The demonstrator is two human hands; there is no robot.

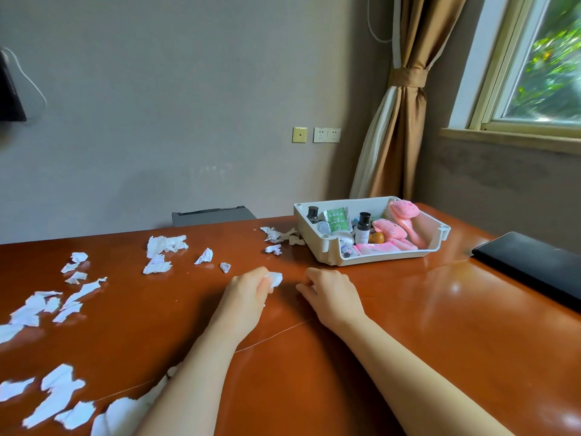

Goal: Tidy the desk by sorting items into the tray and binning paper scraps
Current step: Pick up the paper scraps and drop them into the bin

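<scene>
My left hand [248, 289] grips a crumpled white paper scrap [276, 279] over the middle of the brown desk [408, 325]. My right hand [330, 292] rests on the desk just to its right, fingers curled down; whether it pinches anything is hidden. A white tray [333, 248] stands at the back right. It holds pink plush toys [393, 231], a pink brush, small dark-capped bottles [363, 226], a green packet and pink packs. Several torn paper scraps lie across the left half of the desk [163, 247], [59, 394], and a small heap [279, 236] sits left of the tray.
A black flat pad [534, 265] lies at the desk's right edge. A grey chair back [210, 215] shows behind the far edge. The wall has sockets, and a tied curtain and window are at the back right. No bin is in view.
</scene>
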